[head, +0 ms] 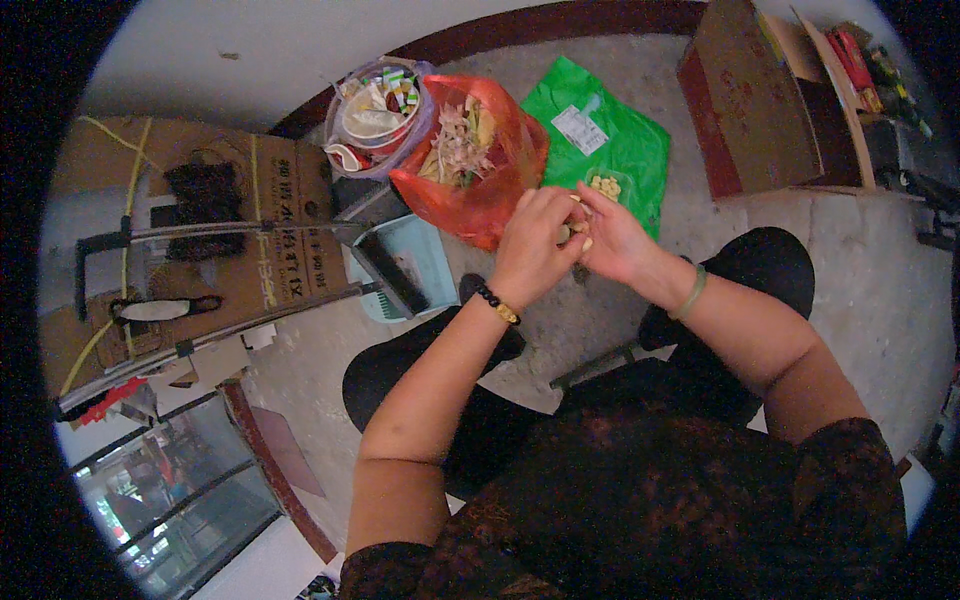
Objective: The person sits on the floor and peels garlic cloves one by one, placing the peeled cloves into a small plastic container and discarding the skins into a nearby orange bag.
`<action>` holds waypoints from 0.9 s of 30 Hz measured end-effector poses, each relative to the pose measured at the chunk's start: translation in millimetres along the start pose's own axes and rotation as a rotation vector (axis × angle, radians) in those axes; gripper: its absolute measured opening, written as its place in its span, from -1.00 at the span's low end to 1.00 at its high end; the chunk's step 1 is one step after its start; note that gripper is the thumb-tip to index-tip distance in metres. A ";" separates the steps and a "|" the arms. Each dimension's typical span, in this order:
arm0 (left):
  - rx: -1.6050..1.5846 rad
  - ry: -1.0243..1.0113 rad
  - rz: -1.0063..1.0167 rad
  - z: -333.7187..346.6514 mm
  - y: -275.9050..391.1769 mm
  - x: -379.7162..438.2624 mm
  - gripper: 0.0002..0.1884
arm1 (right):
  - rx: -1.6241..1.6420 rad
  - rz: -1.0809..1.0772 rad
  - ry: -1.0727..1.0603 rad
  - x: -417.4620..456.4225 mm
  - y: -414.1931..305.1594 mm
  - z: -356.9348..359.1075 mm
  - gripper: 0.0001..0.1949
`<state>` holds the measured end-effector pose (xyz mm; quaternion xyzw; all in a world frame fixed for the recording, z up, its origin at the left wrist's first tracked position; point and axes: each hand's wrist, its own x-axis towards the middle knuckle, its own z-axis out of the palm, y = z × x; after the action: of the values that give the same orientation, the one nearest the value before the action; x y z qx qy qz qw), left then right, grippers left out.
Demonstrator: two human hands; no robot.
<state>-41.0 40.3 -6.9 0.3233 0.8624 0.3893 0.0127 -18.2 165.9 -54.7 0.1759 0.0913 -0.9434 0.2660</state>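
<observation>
My left hand (534, 238) and my right hand (616, 238) meet in front of me, fingertips together, with several small pale pieces (577, 223) held between them; what exactly the pieces are, I cannot tell. Just beyond my right fingers, a clear plastic tray (627, 196) holds similar pale yellowish pieces (606, 186). The tray rests on a green plastic bag (637, 139) that bears a white label (580, 129). Left of it stands an open red plastic bag (480, 206) with dry husks or peelings (459, 146) inside.
A lined waste bin (379, 124) with wrappers stands behind the red bag. A light blue dustpan (431, 251) and a broom head (391, 271) are at left, by a strapped cardboard box (289, 225). An open cardboard box (757, 105) stands at far right.
</observation>
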 end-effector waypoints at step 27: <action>-0.213 0.127 -0.308 -6.6 -5.5 -7.3 -0.91 | -1.907 -0.270 0.091 14.6 14.5 -36.6 -0.80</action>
<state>-40.1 29.2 -7.7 0.1592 0.8546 0.4915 0.0519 -11.7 156.6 -95.1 -0.0898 0.8492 -0.4874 0.1823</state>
